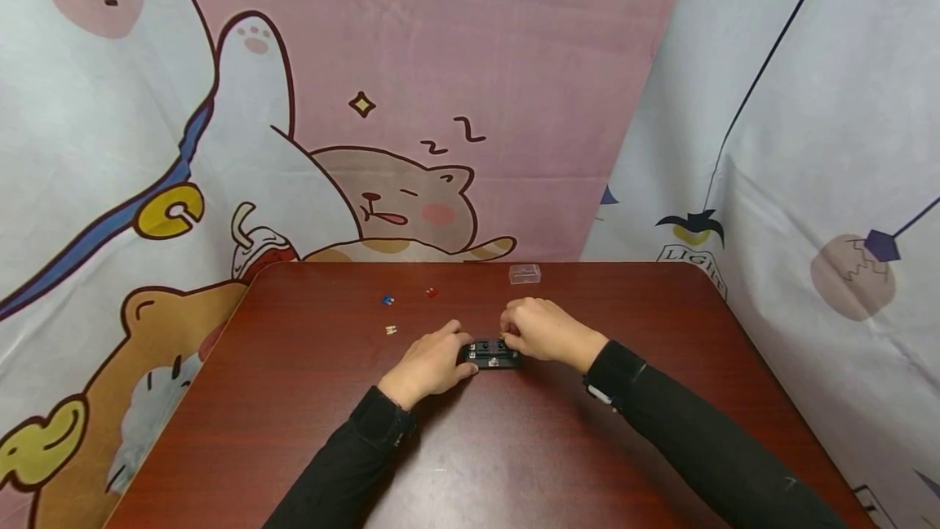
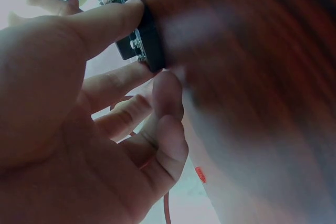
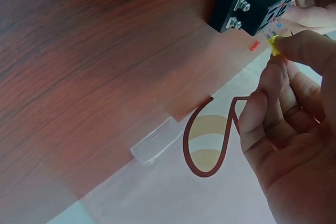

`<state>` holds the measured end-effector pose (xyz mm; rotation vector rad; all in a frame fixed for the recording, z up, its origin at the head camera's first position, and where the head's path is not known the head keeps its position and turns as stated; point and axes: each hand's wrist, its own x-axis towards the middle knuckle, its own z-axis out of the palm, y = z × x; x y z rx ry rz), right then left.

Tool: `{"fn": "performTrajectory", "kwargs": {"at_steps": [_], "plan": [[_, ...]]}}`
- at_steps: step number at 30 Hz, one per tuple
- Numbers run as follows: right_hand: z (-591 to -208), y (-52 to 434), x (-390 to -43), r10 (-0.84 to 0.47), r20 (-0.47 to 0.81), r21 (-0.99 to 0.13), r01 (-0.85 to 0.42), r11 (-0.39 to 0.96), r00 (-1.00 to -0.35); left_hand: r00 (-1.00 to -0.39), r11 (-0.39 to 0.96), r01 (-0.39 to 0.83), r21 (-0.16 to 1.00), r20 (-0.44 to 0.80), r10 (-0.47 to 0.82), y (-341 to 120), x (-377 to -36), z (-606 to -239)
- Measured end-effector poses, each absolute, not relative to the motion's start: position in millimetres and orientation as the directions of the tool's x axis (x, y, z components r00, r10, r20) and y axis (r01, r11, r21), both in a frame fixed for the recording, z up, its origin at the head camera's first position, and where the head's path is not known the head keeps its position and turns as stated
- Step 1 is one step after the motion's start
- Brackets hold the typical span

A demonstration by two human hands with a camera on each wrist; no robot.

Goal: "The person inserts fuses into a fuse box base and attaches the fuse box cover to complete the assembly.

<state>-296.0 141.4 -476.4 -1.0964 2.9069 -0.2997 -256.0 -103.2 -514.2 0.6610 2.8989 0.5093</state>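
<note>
A black fuse block (image 1: pixel 494 355) with metal screw terminals lies on the table between the hands. My left hand (image 1: pixel 429 366) holds its left end, with the thumb (image 2: pixel 118 22) on the near side and a finger on the far side. A yellow blade fuse (image 3: pixel 274 44) is pinched between thumb and forefinger of my right hand (image 1: pixel 547 333). Its metal prongs point at the slots in the block's top, close by them in the right wrist view. From the head view, the right fingers mostly hide this fuse at the block's right end.
Left of and behind the block lie a blue fuse (image 1: pixel 387 300), a red fuse (image 1: pixel 432 292) and a whitish fuse (image 1: pixel 391 330). A clear plastic cover (image 1: pixel 525 273) sits near the back edge of the brown table (image 1: pixel 308 398). A printed cloth hangs behind.
</note>
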Motion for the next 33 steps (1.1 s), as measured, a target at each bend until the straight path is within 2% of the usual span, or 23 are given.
{"fn": "performTrajectory", "kwargs": {"at_steps": [33], "plan": [[-485.9, 141.0, -295.2, -0.684, 0.071, -0.206, -0.682, 0.702, -0.726, -0.898, 0.849, 0.395, 0.352, -0.047, 0.438, -101.4, -253.3, -511.2]]}}
